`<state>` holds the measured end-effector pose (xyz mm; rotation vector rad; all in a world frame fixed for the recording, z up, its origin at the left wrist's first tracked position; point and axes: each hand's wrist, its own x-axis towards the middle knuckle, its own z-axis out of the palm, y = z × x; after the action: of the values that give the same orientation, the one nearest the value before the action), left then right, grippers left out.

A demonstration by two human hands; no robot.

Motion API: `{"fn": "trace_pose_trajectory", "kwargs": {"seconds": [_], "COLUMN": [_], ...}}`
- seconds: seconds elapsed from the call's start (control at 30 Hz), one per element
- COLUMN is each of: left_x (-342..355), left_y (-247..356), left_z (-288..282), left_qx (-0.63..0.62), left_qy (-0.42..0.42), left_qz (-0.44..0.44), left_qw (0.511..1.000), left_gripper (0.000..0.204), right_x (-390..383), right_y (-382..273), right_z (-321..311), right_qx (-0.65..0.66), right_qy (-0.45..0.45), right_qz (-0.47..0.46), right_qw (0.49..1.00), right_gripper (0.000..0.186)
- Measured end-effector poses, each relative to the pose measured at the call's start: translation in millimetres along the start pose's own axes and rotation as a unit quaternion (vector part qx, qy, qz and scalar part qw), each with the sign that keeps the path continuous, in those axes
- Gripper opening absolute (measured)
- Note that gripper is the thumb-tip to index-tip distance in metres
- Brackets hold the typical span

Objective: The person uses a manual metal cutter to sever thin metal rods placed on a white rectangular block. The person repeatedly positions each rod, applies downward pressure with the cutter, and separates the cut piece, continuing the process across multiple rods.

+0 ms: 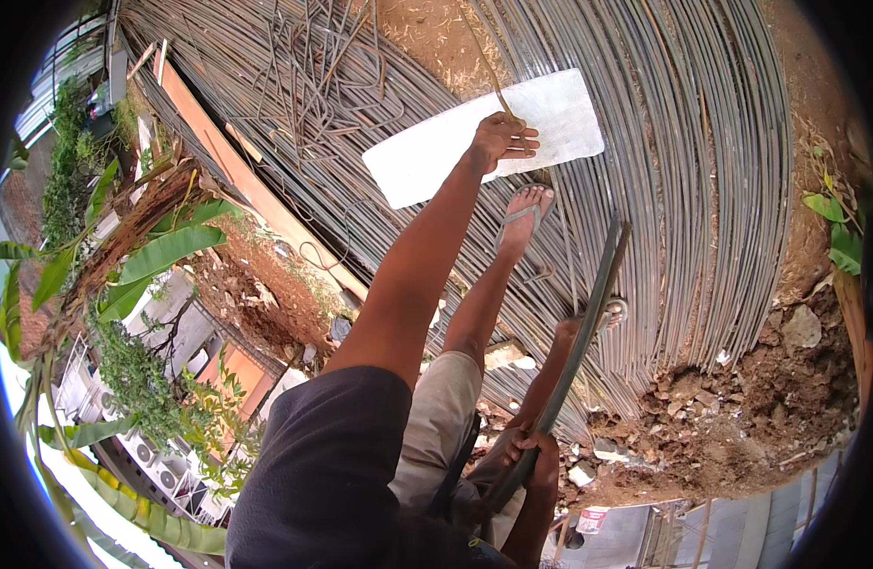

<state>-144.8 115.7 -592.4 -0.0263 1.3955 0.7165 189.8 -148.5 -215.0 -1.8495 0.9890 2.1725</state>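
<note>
My left hand reaches far forward over a pale white slab. A thin brown rod runs from beyond the slab into this hand, pinched near the thumb, while the other fingers extend loosely. Close to my body, my right hand is wrapped round a long dark metal bar. The bar slants forward and right, and its far end shows two edges side by side. Its near end is hidden against my clothes. Beneath both hands lie many long steel reinforcing bars.
My sandalled feet stand on the bars. Bent bars lie tangled at the far left, beside a long wooden plank. Rubble and soil border the bars at right. Banana leaves and a tree trunk stand at left.
</note>
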Motion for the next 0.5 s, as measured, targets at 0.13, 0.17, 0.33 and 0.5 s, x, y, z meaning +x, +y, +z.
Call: {"fn": "trace_pose_trajectory", "kwargs": {"seconds": [0.13, 0.17, 0.33, 0.5], "left_x": [-63.9, -72.9, -88.4, -10.4], "left_y": [-29.7, -51.2, -173.7, -234.0], "left_z": [29.6, 29.7, 82.3, 104.3], "left_qx": [-0.046, -0.043, -0.088, 0.012], "left_qy": [-0.034, -0.029, 0.056, 0.12], "left_qz": [-0.002, -0.017, 0.005, -0.018], "left_qw": [0.998, 0.999, 0.994, 0.993], "left_gripper": [0.021, 0.02, 0.027, 0.031], "right_x": [2.8, 2.5, 1.9, -9.1], "right_y": [6.1, 4.3, -3.3, -16.1], "right_z": [-31.3, -37.1, -86.8, -130.1], "right_qx": [-0.019, -0.028, -0.057, -0.086], "right_qy": [0.008, 0.01, 0.036, 0.097], "right_qz": [-0.008, -0.013, -0.016, -0.02], "right_qw": [1.0, 0.999, 0.998, 0.991], "right_gripper": [0.031, 0.031, 0.027, 0.025]}}
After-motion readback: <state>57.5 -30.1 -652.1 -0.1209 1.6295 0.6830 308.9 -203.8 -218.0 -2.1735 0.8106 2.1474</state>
